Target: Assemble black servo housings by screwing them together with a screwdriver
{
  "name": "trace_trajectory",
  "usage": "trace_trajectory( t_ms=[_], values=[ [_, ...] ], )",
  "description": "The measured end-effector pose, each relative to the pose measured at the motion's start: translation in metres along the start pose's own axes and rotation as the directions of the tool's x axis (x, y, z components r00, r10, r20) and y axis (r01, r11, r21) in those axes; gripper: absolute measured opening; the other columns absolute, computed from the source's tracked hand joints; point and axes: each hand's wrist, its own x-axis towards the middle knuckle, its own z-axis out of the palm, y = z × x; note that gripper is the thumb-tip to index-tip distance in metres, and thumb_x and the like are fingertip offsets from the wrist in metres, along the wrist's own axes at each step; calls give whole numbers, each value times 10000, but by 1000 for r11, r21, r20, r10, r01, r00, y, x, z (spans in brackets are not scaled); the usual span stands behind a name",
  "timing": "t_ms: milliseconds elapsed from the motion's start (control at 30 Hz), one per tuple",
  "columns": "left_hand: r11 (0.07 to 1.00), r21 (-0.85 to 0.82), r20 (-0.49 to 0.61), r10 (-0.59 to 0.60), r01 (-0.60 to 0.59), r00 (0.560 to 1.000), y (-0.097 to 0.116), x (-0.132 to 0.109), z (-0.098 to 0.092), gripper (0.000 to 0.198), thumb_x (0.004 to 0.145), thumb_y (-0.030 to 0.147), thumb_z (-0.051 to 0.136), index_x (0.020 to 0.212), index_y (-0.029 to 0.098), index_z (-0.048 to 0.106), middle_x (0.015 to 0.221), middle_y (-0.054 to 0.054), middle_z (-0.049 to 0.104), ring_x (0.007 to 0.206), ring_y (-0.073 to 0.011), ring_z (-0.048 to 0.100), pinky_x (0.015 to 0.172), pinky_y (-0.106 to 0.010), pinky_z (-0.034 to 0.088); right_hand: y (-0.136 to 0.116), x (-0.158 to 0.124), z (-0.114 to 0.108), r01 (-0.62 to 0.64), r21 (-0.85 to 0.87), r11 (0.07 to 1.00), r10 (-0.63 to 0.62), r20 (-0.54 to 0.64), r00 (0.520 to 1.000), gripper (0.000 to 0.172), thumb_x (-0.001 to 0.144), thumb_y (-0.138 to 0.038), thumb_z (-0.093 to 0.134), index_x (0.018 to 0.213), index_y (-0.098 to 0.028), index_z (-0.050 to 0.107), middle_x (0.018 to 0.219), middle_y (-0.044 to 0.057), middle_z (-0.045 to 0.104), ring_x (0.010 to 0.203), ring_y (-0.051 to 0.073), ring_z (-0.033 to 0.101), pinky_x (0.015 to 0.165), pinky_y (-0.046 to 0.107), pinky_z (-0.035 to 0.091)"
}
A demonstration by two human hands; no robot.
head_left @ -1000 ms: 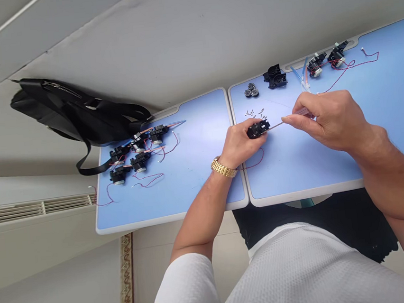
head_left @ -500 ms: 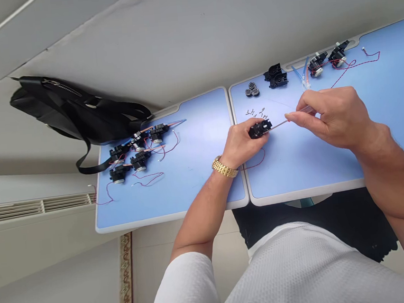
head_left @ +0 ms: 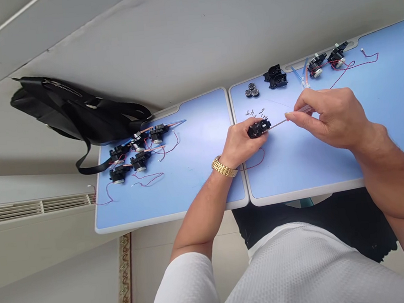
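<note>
left hand gripping black housing above right table; right hand pinching screwdriver, shaft reaching housing's right end. looks partway done: five wired units at left seem assembled; loose screws, round metal parts, black shells on far side apparently unfitted.

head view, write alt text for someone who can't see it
A person's left hand grips a small black plastic assembly while the right hand holds a thin-shafted screwdriver to it. Loose screws, three round parts and black housings lie nearby on a blue tabletop, with wired motor units and a black bag to the left.
</note>
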Motion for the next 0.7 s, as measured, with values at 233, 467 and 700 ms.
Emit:
trace_trajectory(
  t_ms=[233,467,700],
  values=[
    [1000,2,-8,6,-6,1000,0,0,-2,268,898,216,808,1156,205,881,1063,-40,899,919,-194,804,902,-329,652,-8,1,-1,-24,111,994,22,19,1000,281,1154,-521,614,1073,-276,727,907,21,842,840,262,833,711,385,568],
    [1000,-4,-6,2,-2,1000,0,0,-1,274,893,222,811,1158,209,880,1070,-38,900,917,-194,805,909,-332,653,-9,2,-2,14,138,990,-13,-4,1000,204,1123,-437,628,1004,-290,705,863,8,824,783,248,799,725,383,561],
    [1000,1,2,4,-4,1000,-2,0,-1,282,890,226,804,1162,211,878,1059,-36,898,917,-194,806,907,-333,649,-1,1,-4,-70,-36,997,73,66,995,515,1147,-682,590,827,-282,643,638,-12,677,582,206,630,597,370,384]
  ],
)
